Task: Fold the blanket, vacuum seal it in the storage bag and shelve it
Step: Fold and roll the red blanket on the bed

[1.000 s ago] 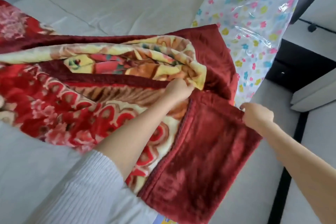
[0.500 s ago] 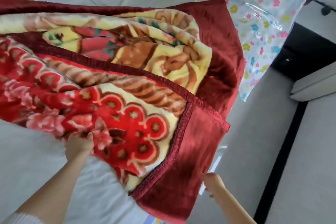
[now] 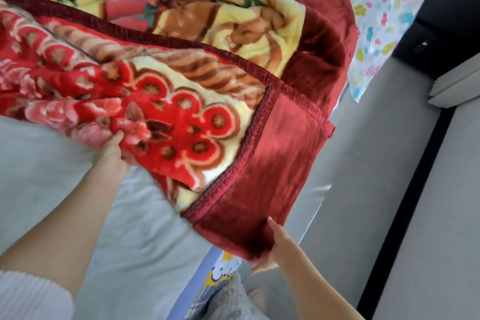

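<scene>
A thick red and yellow floral blanket [image 3: 181, 80] with a dark red border lies in loose folds over the bed and fills the upper part of the view. My left hand [image 3: 111, 153] grips its lower folded edge from underneath, fingers hidden in the fabric. My right hand [image 3: 272, 244] holds the dark red corner flap at its bottom edge, thumb on top. The clear storage bag [image 3: 376, 21] with coloured flower prints lies at the upper right, partly under the blanket.
The bed's pale sheet [image 3: 130, 228] spreads below the blanket. A grey floor [image 3: 363, 163] with a black strip runs along the right. A black cabinet [image 3: 441, 34] stands at the far right. A printed blue item [image 3: 207, 280] lies at the bed's edge.
Both hands let go of the blanket's upper folds and moved down to its lower edge. The left now grips under the floral fold, the right holds the red corner. The view has closed in.
</scene>
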Available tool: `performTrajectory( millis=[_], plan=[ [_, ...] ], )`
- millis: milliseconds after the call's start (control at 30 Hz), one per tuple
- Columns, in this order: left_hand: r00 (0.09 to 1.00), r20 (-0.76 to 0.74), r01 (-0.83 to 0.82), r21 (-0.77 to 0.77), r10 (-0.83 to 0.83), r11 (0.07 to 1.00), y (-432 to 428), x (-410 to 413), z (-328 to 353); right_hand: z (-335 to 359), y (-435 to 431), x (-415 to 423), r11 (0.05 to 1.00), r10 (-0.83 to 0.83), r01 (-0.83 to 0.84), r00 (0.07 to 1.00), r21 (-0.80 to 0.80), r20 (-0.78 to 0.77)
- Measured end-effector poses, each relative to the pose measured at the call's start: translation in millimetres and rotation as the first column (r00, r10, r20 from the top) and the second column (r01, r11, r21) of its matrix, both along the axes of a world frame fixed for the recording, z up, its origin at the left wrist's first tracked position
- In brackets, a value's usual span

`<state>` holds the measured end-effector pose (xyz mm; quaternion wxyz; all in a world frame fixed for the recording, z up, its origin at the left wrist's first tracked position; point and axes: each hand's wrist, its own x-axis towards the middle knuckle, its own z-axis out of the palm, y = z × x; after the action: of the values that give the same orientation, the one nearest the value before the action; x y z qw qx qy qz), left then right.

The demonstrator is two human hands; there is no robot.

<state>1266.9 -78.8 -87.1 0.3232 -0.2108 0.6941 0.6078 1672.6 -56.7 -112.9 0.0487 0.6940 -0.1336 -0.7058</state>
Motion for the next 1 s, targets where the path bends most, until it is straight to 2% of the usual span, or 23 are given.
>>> performTrajectory(
  millis=[133, 200, 233, 267, 333, 400, 467, 533, 567, 600, 667, 700, 733, 767, 800, 833, 900, 1000],
  plan=[
    [0.997, -0.068, 0.043, -0.029, -0.045, 0.999, -6.3, 1.6, 22.2, 7.0, -5.0, -1.2, 0.988, -0.115, 0.103, 0.988, 0.113, 0.104],
    [0.996, -0.088, 0.024, -0.017, -0.025, 1.000, -11.5, -4.8, 24.6, 18.9, 1.6, 3.5, 0.961, -0.132, 0.078, 0.972, 0.265, 0.193],
    [0.993, -0.116, 0.018, -0.036, -0.022, 0.999, -17.6, -15.2, 16.7, 28.6, 6.2, 6.4, 0.935, -0.095, 0.006, 0.967, 0.354, 0.237],
    [0.990, -0.135, 0.027, -0.065, -0.036, 0.997, -23.5, -36.3, -6.2, 41.4, 13.0, 10.6, 0.887, -0.069, -0.079, 0.951, 0.454, 0.300],
    [0.989, -0.142, 0.021, -0.132, -0.040, 0.991, -28.0, -40.3, -1.0, 79.4, 24.3, 24.0, 0.725, -0.018, -0.313, 0.882, 0.613, 0.472],
    [0.987, -0.143, 0.042, -0.228, -0.076, 0.973, -34.7, 4.4, 65.8, 123.2, 23.9, 48.7, 0.507, 0.091, -0.574, 0.778, 0.643, 0.622],
    [0.973, -0.198, 0.030, -0.390, -0.116, 0.920, -52.6, 35.5, 93.9, 151.5, 12.4, 75.8, 0.343, 0.204, -0.724, 0.679, 0.599, 0.705],
    [0.973, -0.177, 0.055, -0.452, -0.150, 0.890, -76.6, 57.5, 94.7, 160.7, -0.6, 95.0, 0.250, 0.353, -0.838, 0.546, 0.486, 0.760],
    [0.959, -0.148, 0.139, -0.494, -0.240, 0.859, -85.9, 65.5, 93.7, 161.3, -3.7, 98.9, 0.202, 0.450, -0.890, 0.455, 0.409, 0.769],
    [0.935, -0.085, 0.249, -0.534, -0.345, 0.808, -93.8, 66.2, 88.9, 157.9, -2.5, 99.8, 0.129, 0.561, -0.935, 0.343, 0.330, 0.753],
    [0.891, -0.009, 0.365, -0.581, -0.453, 0.728, -103.1, 62.0, 74.4, 157.8, 8.2, 94.5, -0.106, 0.728, -0.974, 0.060, 0.199, 0.683],
    [0.868, -0.002, 0.387, -0.624, -0.497, 0.679, -104.1, 61.8, 72.4, 159.1, 16.5, 87.7, -0.227, 0.733, -0.964, -0.076, 0.139, 0.676],
    [0.832, 0.011, 0.414, -0.680, -0.555, 0.606, -103.9, 56.9, 70.5, 165.2, 26.1, 77.0, -0.330, 0.692, -0.938, -0.169, 0.101, 0.701],
    [0.794, 0.016, 0.428, -0.724, -0.607, 0.541, -100.2, 53.2, 72.6, 171.6, 37.9, 64.5, -0.410, 0.637, -0.908, -0.220, 0.083, 0.739],
    [0.759, 0.005, 0.432, -0.751, -0.651, 0.499, -91.6, 58.9, 94.5, 179.2, 51.1, 48.9, -0.474, 0.576, -0.876, -0.234, 0.087, 0.784],
    [0.751, -0.012, 0.431, -0.749, -0.660, 0.504, -82.5, 58.2, 106.9, 187.9, 65.9, 29.6, -0.525, 0.528, -0.844, -0.223, 0.109, 0.819],
    [0.751, -0.059, 0.413, -0.735, -0.657, 0.538, -58.1, 55.2, 133.1, 202.1, 99.6, -17.5, -0.598, 0.485, -0.778, -0.159, 0.194, 0.860],
    [0.701, -0.131, 0.396, -0.746, -0.702, 0.535, -12.9, 31.6, 146.4, 212.9, 152.3, -95.2, -0.674, 0.469, -0.674, -0.073, 0.303, 0.880]
  ],
)
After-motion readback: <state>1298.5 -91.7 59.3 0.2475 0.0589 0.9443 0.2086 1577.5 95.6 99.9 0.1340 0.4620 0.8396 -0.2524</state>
